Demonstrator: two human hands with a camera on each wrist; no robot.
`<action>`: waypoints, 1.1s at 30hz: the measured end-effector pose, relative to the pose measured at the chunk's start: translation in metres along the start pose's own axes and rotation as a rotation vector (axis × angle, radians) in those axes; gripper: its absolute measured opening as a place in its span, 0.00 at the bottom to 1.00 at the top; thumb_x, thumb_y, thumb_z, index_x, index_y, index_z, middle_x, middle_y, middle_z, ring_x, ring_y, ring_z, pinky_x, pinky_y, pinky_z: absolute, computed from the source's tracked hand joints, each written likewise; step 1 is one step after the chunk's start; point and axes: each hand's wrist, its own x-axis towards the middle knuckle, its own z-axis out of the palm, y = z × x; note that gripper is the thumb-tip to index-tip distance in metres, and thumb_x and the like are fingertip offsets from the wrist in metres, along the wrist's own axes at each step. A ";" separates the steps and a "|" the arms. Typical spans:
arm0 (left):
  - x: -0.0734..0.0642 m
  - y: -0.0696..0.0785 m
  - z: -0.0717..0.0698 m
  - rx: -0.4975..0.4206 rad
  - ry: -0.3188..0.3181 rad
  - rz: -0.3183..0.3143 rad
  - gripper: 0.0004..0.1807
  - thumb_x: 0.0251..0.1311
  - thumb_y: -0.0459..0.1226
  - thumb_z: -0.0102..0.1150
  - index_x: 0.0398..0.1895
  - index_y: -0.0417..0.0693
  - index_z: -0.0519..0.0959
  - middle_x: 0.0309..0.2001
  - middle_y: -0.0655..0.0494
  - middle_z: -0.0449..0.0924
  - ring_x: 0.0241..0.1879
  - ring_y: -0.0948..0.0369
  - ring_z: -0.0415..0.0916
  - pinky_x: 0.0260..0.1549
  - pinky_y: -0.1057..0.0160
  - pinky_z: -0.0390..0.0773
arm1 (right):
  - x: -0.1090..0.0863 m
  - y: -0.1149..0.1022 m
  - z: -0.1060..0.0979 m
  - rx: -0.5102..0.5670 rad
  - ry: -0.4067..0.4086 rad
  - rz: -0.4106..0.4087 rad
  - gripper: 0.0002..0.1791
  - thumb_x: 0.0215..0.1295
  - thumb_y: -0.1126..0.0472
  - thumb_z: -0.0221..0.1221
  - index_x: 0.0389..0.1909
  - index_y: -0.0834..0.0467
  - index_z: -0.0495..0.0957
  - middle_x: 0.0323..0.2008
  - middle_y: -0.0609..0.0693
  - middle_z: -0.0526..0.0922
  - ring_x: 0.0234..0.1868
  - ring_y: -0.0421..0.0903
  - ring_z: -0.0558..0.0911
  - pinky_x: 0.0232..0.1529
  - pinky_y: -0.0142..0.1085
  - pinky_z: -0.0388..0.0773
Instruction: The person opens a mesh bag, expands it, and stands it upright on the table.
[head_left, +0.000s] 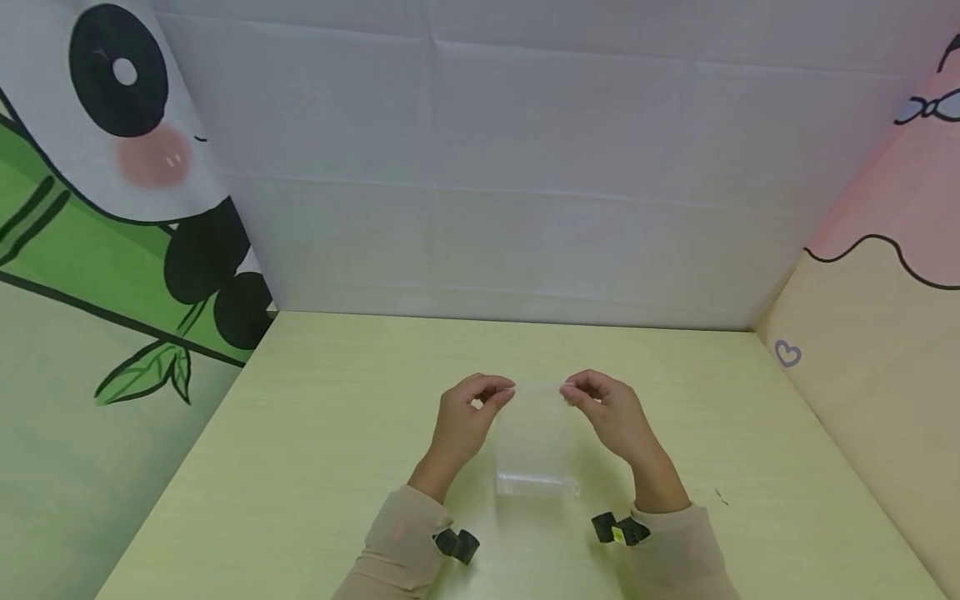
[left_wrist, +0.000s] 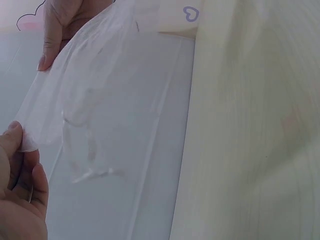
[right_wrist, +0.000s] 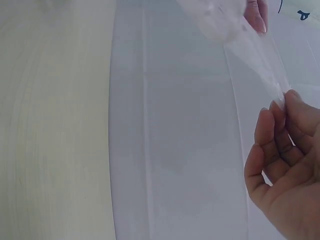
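A thin, see-through plastic bag (head_left: pixel 534 433) hangs above the table between my hands, with a shiny strip along its lower end. My left hand (head_left: pixel 468 410) pinches its upper left corner between thumb and fingers. At the opposite top corner, the right hand (head_left: pixel 609 410) pinches the film in the same way. From the left wrist view, the bag (left_wrist: pixel 100 100) looks slightly wrinkled and stretches from one hand to the other. The right wrist view catches only a slanting part of the film (right_wrist: pixel 257 55) above the right fingertips. Whether the bag's top edge is parted, I cannot tell.
A pale wood-grain table (head_left: pixel 337 417) lies under both hands. Behind it rises a creased white cloth backdrop (head_left: pixel 487 183). Printed side panels stand at left, with a panda (head_left: pixel 150 167), and at right, with a pink drawing (head_left: pixel 892 208). A small dark mark (head_left: pixel 722 497) is on the table.
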 end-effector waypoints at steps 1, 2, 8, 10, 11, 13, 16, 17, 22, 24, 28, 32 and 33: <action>0.000 0.000 0.001 -0.008 0.007 0.010 0.04 0.61 0.36 0.65 0.37 0.47 0.86 0.31 0.63 0.81 0.30 0.62 0.74 0.30 0.60 0.74 | 0.000 0.001 0.000 -0.008 0.004 -0.004 0.08 0.70 0.59 0.59 0.38 0.61 0.80 0.32 0.50 0.81 0.38 0.52 0.79 0.39 0.41 0.73; 0.000 0.000 0.001 -0.017 0.013 0.020 0.04 0.61 0.35 0.66 0.37 0.47 0.86 0.31 0.62 0.81 0.30 0.62 0.74 0.30 0.60 0.75 | 0.000 0.002 0.000 -0.015 0.008 -0.009 0.08 0.70 0.59 0.59 0.38 0.61 0.80 0.33 0.51 0.81 0.38 0.51 0.79 0.39 0.41 0.73; 0.001 0.002 0.003 -0.034 0.017 0.019 0.04 0.60 0.32 0.66 0.38 0.46 0.86 0.32 0.57 0.83 0.31 0.61 0.75 0.31 0.60 0.76 | 0.000 0.003 0.001 -0.023 0.028 -0.026 0.07 0.68 0.60 0.61 0.38 0.60 0.80 0.33 0.51 0.82 0.37 0.48 0.79 0.36 0.38 0.74; 0.001 0.002 0.004 -0.024 0.011 0.005 0.06 0.60 0.31 0.66 0.40 0.44 0.85 0.33 0.57 0.83 0.32 0.62 0.77 0.32 0.59 0.77 | -0.001 0.003 0.001 -0.023 0.029 -0.032 0.07 0.66 0.60 0.64 0.38 0.60 0.80 0.32 0.49 0.82 0.37 0.46 0.78 0.35 0.38 0.73; 0.001 0.003 0.004 -0.028 0.007 -0.005 0.08 0.60 0.32 0.66 0.43 0.44 0.84 0.33 0.57 0.83 0.33 0.62 0.77 0.33 0.58 0.78 | -0.001 0.002 0.001 -0.025 0.030 -0.034 0.07 0.65 0.61 0.64 0.38 0.60 0.80 0.32 0.49 0.81 0.37 0.46 0.78 0.35 0.38 0.73; 0.001 0.003 0.005 -0.028 0.004 -0.042 0.11 0.60 0.32 0.66 0.47 0.43 0.83 0.34 0.57 0.83 0.33 0.61 0.79 0.34 0.57 0.79 | -0.001 0.001 0.002 -0.033 0.036 -0.040 0.06 0.63 0.61 0.66 0.38 0.59 0.81 0.32 0.47 0.81 0.37 0.46 0.78 0.35 0.38 0.74; 0.001 0.004 0.005 -0.033 0.002 -0.120 0.12 0.60 0.35 0.67 0.47 0.44 0.82 0.34 0.59 0.83 0.34 0.61 0.80 0.36 0.58 0.79 | 0.000 0.001 0.003 -0.042 0.048 -0.044 0.06 0.63 0.62 0.66 0.37 0.59 0.81 0.31 0.46 0.82 0.37 0.46 0.79 0.35 0.39 0.73; 0.000 0.005 0.005 -0.034 0.002 -0.148 0.11 0.60 0.36 0.67 0.45 0.44 0.83 0.34 0.60 0.83 0.34 0.62 0.80 0.36 0.59 0.79 | 0.000 0.001 0.003 -0.045 0.053 -0.044 0.05 0.63 0.62 0.66 0.36 0.59 0.82 0.31 0.46 0.82 0.37 0.46 0.79 0.35 0.39 0.73; 0.000 0.006 0.004 -0.026 0.002 -0.231 0.07 0.59 0.41 0.69 0.34 0.47 0.84 0.31 0.62 0.83 0.33 0.62 0.78 0.34 0.61 0.76 | 0.000 0.003 0.002 -0.050 0.057 -0.044 0.04 0.64 0.61 0.65 0.36 0.59 0.82 0.31 0.46 0.82 0.36 0.46 0.79 0.34 0.40 0.72; 0.000 0.005 0.004 -0.027 0.005 -0.229 0.06 0.59 0.41 0.69 0.33 0.48 0.85 0.31 0.62 0.83 0.33 0.62 0.78 0.33 0.62 0.76 | 0.000 0.004 0.002 -0.052 0.056 -0.050 0.05 0.65 0.61 0.65 0.36 0.58 0.82 0.31 0.46 0.82 0.36 0.46 0.79 0.34 0.40 0.72; 0.000 0.003 0.005 -0.010 0.015 -0.173 0.06 0.59 0.40 0.68 0.32 0.47 0.85 0.30 0.63 0.82 0.31 0.63 0.77 0.30 0.61 0.75 | 0.000 0.004 0.001 -0.060 0.058 -0.075 0.05 0.65 0.60 0.64 0.35 0.58 0.82 0.31 0.45 0.82 0.36 0.45 0.78 0.34 0.40 0.71; 0.000 0.001 0.005 0.002 0.022 -0.074 0.06 0.60 0.39 0.67 0.32 0.45 0.85 0.29 0.61 0.82 0.30 0.63 0.76 0.29 0.56 0.75 | 0.000 0.004 0.001 -0.067 0.059 -0.095 0.04 0.65 0.61 0.64 0.35 0.58 0.82 0.30 0.45 0.81 0.35 0.45 0.77 0.34 0.41 0.71; 0.000 0.001 0.005 0.001 0.024 -0.048 0.06 0.61 0.38 0.66 0.32 0.45 0.85 0.28 0.60 0.82 0.30 0.63 0.76 0.29 0.55 0.75 | 0.000 0.004 0.001 -0.067 0.058 -0.099 0.04 0.65 0.61 0.64 0.35 0.59 0.82 0.30 0.45 0.81 0.35 0.46 0.77 0.35 0.41 0.70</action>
